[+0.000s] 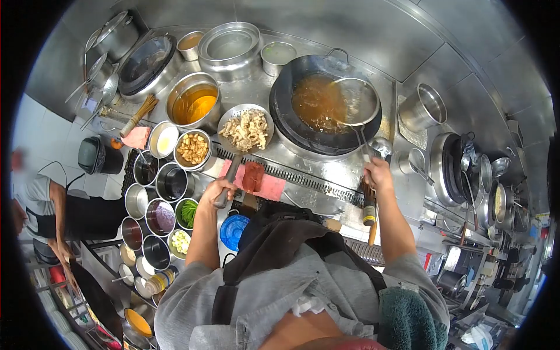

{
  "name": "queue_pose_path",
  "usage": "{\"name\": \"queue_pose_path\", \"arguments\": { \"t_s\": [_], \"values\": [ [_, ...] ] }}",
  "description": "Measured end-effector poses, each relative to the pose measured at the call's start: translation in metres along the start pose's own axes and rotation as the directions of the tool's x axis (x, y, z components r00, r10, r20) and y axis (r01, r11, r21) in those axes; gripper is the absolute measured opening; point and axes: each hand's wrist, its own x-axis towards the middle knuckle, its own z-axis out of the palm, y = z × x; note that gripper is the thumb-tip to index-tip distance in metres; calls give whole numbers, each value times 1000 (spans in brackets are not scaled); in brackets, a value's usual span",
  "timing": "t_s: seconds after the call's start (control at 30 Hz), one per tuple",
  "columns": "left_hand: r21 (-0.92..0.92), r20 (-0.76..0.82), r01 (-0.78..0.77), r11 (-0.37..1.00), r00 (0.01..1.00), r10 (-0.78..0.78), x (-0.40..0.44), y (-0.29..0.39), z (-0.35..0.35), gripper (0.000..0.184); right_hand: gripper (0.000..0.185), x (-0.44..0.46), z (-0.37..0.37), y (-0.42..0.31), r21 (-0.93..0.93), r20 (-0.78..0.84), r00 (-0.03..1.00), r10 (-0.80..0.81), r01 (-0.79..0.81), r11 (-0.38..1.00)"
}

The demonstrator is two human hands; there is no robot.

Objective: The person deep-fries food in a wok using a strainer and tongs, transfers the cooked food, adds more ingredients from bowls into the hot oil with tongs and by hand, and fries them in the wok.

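My left hand (219, 191) is closed around the thick handle of a large round skimmer (221, 129), heaped with pale brown fried pieces (247, 128). My right hand (379, 175) grips the handle of a round mesh strainer (373, 100), held over the right side of a black wok (286, 87). Brown oily liquid (318, 102) with small bits fills the wok. A metal ladle (381, 147) rests close beyond my right hand. Below the skimmer lie a pink cloth (273, 188) and a dark red cloth (252, 177).
A pot of amber oil (195, 106) and a bowl of browned chunks (192, 149) stand left of the skimmer. Several ingredient pots, one with chopped greens (188, 213), line the left side. Another wok (449, 169) sits at right. A person (58, 204) stands at far left.
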Motion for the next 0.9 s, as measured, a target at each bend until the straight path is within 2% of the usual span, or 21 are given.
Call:
{"name": "queue_pose_path", "arguments": {
  "t_s": [0.03,0.1,0.2,0.33,0.47,0.5,0.53,0.6,0.63,0.67,0.7,0.73,0.8,0.87,0.9],
  "values": [
    [-36,70,-12,999,997,15,0,0,-3,20,10,13,7,1,4,-6,1000,-2,2,1000],
    [-38,72,-10,999,997,13,1,0,-4,21,11,41,26,4,136,56,994,-96,88,987],
    [-62,79,19,998,997,-14,10,-3,-19,22,10,49,45,-4,256,127,983,-132,96,962],
    [-93,89,57,994,995,-49,17,-9,-25,23,8,35,64,-24,298,113,988,-107,69,952],
    [-119,90,51,992,995,-40,10,-7,-21,21,13,28,49,-28,329,131,978,-164,114,938],
    [-118,68,46,992,997,-38,9,-6,-20,21,17,24,38,-30,261,107,979,-175,142,955],
    [-118,48,44,992,998,-38,9,-6,-19,20,23,15,28,-34,239,10,983,-183,176,955],
    [-105,39,45,993,998,-42,11,-6,-21,20,28,25,-7,-21,9,-29,968,-248,249,969],
    [-92,27,49,995,999,-46,12,-7,-22,20,29,12,-18,-26,-252,-96,919,-382,348,903],
    [-83,49,33,996,998,-29,13,-7,-24,21,29,-2,-30,-32,-502,-118,848,-517,399,767],
    [-78,44,30,996,999,-26,11,-6,-23,21,30,18,-50,-7,-674,-110,814,-570,361,645],
    [-74,38,25,997,999,-22,10,-5,-22,21,30,6,-54,-11,-681,-105,818,-565,355,641],
    [-76,39,21,997,999,-18,15,-9,-27,21,31,-24,-65,-17,-619,-67,962,-263,167,767],
    [-77,57,11,997,998,-7,12,-6,-24,21,31,-29,-72,5,-561,-34,962,-269,205,802],
    [-78,54,11,997,999,-7,10,-5,-23,20,29,-39,-69,4,-472,4,983,-185,165,866]
  ]
}}
